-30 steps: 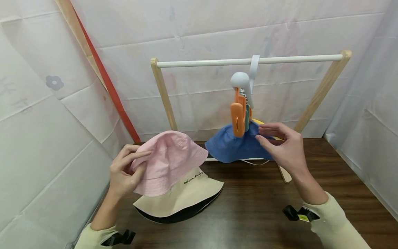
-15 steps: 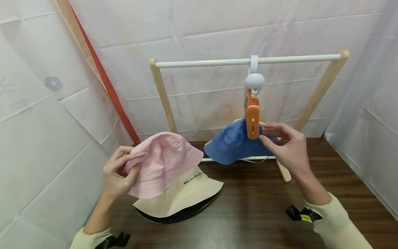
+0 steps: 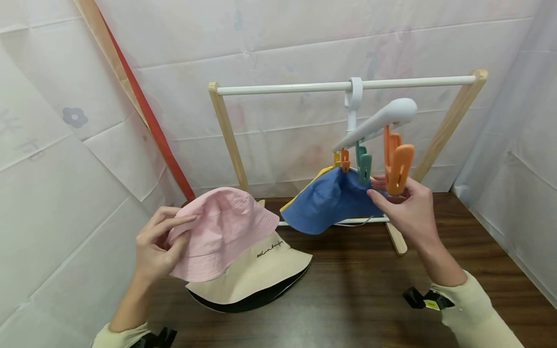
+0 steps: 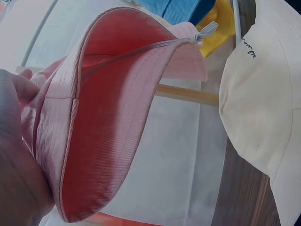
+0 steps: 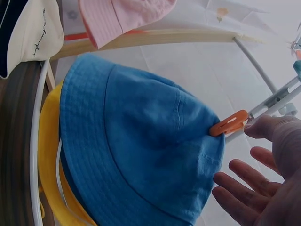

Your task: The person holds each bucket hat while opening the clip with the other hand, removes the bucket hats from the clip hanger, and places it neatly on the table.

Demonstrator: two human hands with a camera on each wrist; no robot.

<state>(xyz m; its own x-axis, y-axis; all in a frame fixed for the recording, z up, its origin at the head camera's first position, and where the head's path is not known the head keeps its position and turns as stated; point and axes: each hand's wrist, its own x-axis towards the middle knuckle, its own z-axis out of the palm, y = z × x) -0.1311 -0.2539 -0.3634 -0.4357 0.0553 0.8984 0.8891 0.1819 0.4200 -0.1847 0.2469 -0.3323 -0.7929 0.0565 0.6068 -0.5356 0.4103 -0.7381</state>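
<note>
A pink bucket hat [image 3: 224,227] is held in my left hand [image 3: 154,249], fingers and thumb pinching its crown side. Its underside and a thin cord face the left wrist view. A blue bucket hat [image 3: 324,203] hangs from an orange clip [image 5: 230,123] on a white clip hanger [image 3: 376,123], with a yellow hat [image 5: 49,141] behind it. My right hand [image 3: 406,208] is beside the blue hat's right side, fingers spread and relaxed in the right wrist view; whether they touch the cloth I cannot tell. Nearer, a green clip [image 3: 364,166] and a large orange clip [image 3: 399,169] hang free.
A cream bucket hat [image 3: 261,273] with a black underside and dark script lies on the brown wooden table [image 3: 344,290], partly beneath the pink hat. The hanger hooks over the white bar [image 3: 287,89] of a wooden-legged rack. Pale sheets [image 3: 56,203] wall the sides and back.
The hanger has swung round, its near end going right, so more clips show. The blue hat has turned with it. My left hand has drifted left and slightly down with the pink hat.
</note>
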